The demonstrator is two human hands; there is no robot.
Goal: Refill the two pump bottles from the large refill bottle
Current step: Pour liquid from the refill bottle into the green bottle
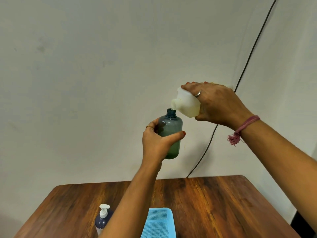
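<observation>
Two hands are raised above a wooden surface (214, 203). The left hand (157, 141) curls around an open, tinted blue pump bottle (170, 127), held upright with greenish liquid in its lower part. The right hand (217, 103) grips a white refill bottle (186, 104) tilted down, spout at the blue bottle's mouth. Near left on the surface stands a second pump bottle (103, 219) with its white pump on, beside a light blue basket (159, 222).

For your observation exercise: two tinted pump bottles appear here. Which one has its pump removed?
The translucent bottle held up in the left hand: its neck is open under the white refill bottle. The dark bottle on the table keeps its white pump.
</observation>
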